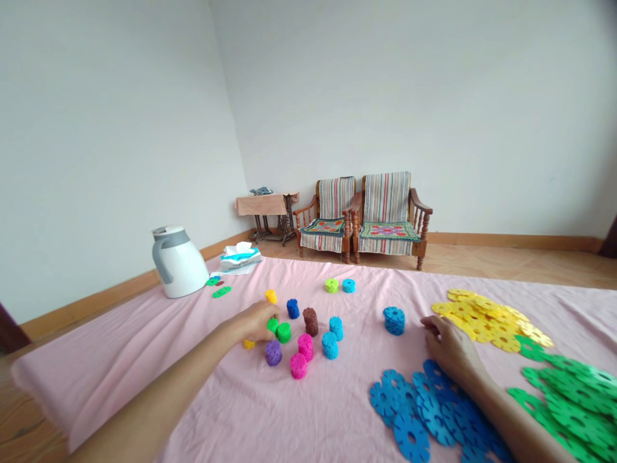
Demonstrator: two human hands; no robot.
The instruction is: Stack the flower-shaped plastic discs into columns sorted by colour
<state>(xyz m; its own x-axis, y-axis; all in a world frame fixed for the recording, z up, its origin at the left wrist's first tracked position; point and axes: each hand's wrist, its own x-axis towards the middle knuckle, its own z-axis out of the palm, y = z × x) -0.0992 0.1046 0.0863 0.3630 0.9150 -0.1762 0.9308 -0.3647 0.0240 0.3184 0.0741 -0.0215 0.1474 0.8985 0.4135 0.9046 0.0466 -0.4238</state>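
My left hand (261, 321) is at the group of small stacks, its thumb and fingers closed around a green stack of notched discs (272, 325). Another green stack (284, 332) stands right beside it. A yellow stack (270, 296) sits just beyond the fingers, and a bit of yellow (249, 344) shows below the hand. My right hand (449, 344) lies palm down on the pink cloth, fingers loosely extended and holding nothing. To its left stands a larger blue stack (394, 321). Loose blue discs (411, 436) spread below, partly hidden under my right forearm.
Purple (274, 353), pink (299, 366), brown (310, 321), dark blue (293, 308) and light blue stacks (330, 346) stand mid-table. Yellow (486, 318) and green disc piles (573, 399) lie right. A white jug (186, 267) and tissue box (240, 257) stand back left.
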